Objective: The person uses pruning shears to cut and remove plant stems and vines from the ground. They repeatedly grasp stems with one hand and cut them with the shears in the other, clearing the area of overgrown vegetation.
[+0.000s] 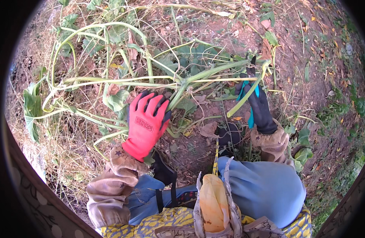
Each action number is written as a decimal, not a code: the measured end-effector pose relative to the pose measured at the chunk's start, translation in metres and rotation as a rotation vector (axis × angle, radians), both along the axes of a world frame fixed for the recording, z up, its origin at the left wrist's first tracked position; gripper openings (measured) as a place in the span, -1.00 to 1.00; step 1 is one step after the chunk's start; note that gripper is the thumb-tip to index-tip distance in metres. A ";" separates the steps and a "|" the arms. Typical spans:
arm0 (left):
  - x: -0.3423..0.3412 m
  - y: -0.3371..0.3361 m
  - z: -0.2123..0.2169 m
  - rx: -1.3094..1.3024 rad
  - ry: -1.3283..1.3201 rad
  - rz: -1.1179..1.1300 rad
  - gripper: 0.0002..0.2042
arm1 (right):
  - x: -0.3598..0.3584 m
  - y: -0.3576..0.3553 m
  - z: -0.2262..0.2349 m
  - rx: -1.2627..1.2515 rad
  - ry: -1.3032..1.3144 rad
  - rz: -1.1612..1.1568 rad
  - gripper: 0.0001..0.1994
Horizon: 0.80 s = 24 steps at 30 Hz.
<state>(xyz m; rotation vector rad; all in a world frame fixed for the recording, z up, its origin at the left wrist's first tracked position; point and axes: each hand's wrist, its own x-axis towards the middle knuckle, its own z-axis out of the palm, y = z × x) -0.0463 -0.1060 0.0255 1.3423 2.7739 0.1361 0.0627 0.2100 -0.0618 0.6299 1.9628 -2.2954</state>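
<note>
My left hand (146, 123), in a red glove with dark fingertips and sides, is closed around a green stem (175, 98) of a sprawling vine, just below a joint where several stems meet. On the other side of the vine, my right hand (262, 110), in a black glove, holds pruning shears with teal handles (251, 119). The dark blades (251, 71) stand at the end of a thick stem (220, 70) that runs right from the joint. A bent piece of stem (243, 104) hangs over the shears and the right hand.
Long looping vines (99, 25) with large, partly wilted leaves (31, 109) spread across the left and far side. Dry grass and brown leaves lie on the soil (309, 79). Nearby are my blue-trousered knee (266, 186) and an open patterned bag with a yellow-orange thing (214, 198) in it.
</note>
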 end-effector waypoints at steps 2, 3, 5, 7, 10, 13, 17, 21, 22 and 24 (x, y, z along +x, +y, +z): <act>0.001 -0.004 0.002 -0.022 -0.034 -0.034 -0.49 | -0.003 -0.001 0.001 0.080 0.039 0.003 -0.72; 0.001 -0.004 0.004 -0.031 -0.052 -0.051 -0.49 | -0.005 -0.002 0.003 0.121 0.058 0.004 -0.71; 0.001 -0.001 0.006 -0.015 -0.065 -0.040 -0.52 | -0.006 -0.002 0.005 0.176 0.044 -0.011 -0.72; -0.001 0.001 0.005 0.017 -0.038 -0.010 -0.53 | -0.004 0.000 -0.001 0.183 0.039 -0.012 -0.71; -0.002 0.010 0.005 0.067 -0.008 0.028 -0.54 | -0.002 0.001 -0.001 0.091 -0.088 -0.081 -0.71; -0.007 0.029 0.002 0.125 -0.030 0.045 -0.54 | 0.001 0.004 -0.008 -0.065 -0.075 -0.249 -0.74; -0.018 0.049 0.000 0.189 -0.025 0.141 -0.57 | 0.021 0.002 -0.015 -0.157 -0.132 -0.136 -0.69; -0.024 0.053 -0.015 0.286 -0.090 0.157 -0.57 | 0.029 -0.018 -0.006 0.129 -0.137 0.257 -0.71; -0.023 0.055 -0.016 0.282 -0.097 0.157 -0.57 | 0.019 -0.026 0.020 0.060 -0.141 0.296 -0.68; -0.020 0.053 -0.016 0.251 -0.193 0.182 -0.56 | 0.015 -0.033 0.019 0.153 -0.076 0.346 -0.66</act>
